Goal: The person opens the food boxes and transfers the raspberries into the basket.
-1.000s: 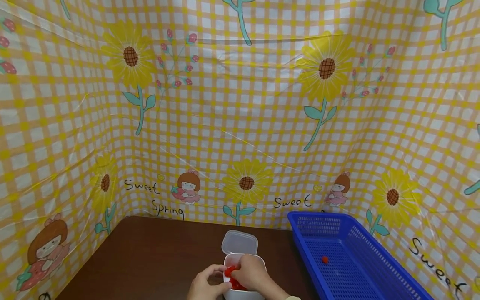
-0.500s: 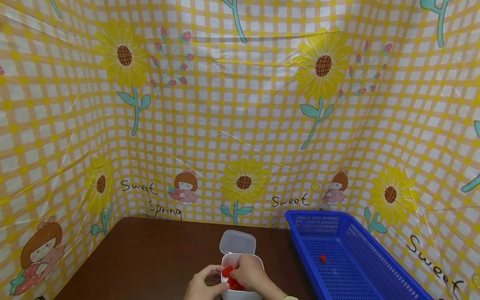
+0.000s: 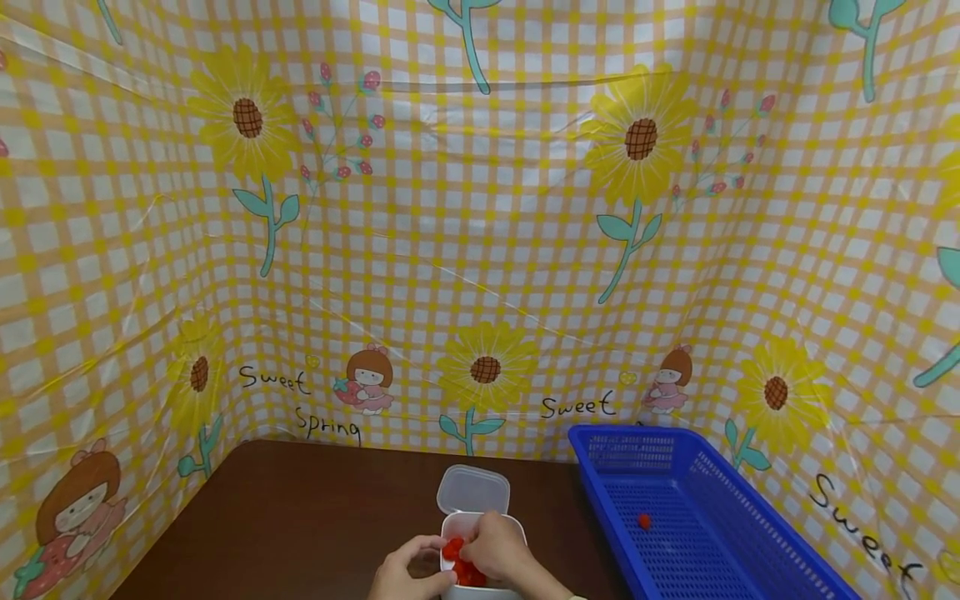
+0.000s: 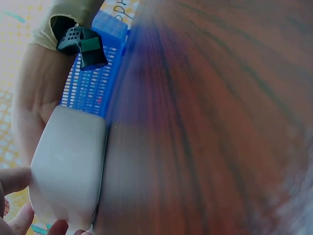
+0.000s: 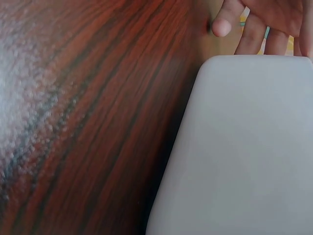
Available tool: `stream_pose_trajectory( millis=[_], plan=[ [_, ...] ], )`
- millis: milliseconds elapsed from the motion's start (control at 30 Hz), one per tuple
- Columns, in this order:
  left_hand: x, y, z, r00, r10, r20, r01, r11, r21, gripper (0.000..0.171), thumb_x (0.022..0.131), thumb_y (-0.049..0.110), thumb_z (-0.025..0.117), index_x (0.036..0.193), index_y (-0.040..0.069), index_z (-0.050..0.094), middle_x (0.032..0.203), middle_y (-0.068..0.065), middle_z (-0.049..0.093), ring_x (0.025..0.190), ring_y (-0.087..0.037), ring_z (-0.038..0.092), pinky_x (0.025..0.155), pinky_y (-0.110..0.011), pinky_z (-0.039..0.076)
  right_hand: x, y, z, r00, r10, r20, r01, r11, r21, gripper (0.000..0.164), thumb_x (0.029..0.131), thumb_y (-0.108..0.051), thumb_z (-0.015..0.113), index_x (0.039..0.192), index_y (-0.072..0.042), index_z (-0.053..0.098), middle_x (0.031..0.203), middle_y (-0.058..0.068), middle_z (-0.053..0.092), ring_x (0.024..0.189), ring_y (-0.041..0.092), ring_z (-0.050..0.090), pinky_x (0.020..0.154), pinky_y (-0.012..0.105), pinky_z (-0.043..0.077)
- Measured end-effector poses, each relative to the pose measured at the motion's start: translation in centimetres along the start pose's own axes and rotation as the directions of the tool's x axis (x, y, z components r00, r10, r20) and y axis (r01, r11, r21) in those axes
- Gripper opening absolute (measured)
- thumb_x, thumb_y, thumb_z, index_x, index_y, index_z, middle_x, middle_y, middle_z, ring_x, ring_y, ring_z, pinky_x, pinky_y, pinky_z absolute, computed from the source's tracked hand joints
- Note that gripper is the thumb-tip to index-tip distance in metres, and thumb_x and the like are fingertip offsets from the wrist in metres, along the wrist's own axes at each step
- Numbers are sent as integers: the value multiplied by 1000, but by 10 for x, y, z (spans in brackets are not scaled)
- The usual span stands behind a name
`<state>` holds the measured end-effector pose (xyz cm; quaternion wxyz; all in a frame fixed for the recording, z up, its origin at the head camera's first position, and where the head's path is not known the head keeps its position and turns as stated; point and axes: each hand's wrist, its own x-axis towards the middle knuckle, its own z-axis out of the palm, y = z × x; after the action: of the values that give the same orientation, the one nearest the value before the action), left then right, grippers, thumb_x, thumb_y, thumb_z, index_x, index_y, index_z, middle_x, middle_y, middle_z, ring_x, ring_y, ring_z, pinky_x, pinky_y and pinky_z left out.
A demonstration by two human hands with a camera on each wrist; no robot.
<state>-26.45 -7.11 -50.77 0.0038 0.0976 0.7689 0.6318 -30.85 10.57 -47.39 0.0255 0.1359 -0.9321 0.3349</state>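
A white lidded box (image 3: 472,593) stands on the dark table with its translucent lid (image 3: 474,489) flipped back. Several small red pieces (image 3: 468,573) lie in it. At its left side my left hand (image 3: 406,571) holds the box, thumb near the front corner and fingers farther back along the rim. My right hand (image 3: 498,547) reaches down into the box among the red pieces; its fingertips are hidden, and I cannot tell whether they pinch one. Both wrist views look at the outside of the box's walls, with left fingers (image 4: 15,180) touching its end.
A blue perforated basket (image 3: 600,508) stands to the right, holding one small orange-red ball (image 3: 645,521). Brown wood-grain table (image 3: 300,517) stretches left of the box. A checked sunflower cloth (image 3: 420,275) hangs behind and at both sides.
The head view has shifted slightly. Both hands stay at the box, the right one still inside it, and the red pieces have moved a little under its fingers.
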Motion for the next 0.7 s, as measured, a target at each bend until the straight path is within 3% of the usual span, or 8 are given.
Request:
stream_pose_trajectory(
  millis=[200,367,700],
  plan=[
    [-1,-4,-2,999,-20,35,21,1000,-23,42,85,22,80,120,1,66,110,-20,72,93,-32,72,81,-49,59,-3,1,3,1000,17,10,-17,999,44,24,74,-7,71,54,-11,60,50,-7,48,47,9,44,43,20,34],
    [-1,-8,-3,998,-22,61,24,999,-26,42,87,20,77,121,0,64,112,-22,71,95,-32,72,82,-48,59,-4,0,3,999,26,38,-28,998,55,21,76,-6,69,58,-10,62,52,-5,51,48,9,47,43,20,40],
    [0,-2,-1,1000,2,15,-2,1000,-18,42,84,22,81,118,2,67,107,-16,73,91,-30,72,81,-46,59,0,0,-1,1000,5,8,-5,999,36,25,80,-4,68,56,-7,62,51,-5,49,48,10,44,43,21,36]
  ],
)
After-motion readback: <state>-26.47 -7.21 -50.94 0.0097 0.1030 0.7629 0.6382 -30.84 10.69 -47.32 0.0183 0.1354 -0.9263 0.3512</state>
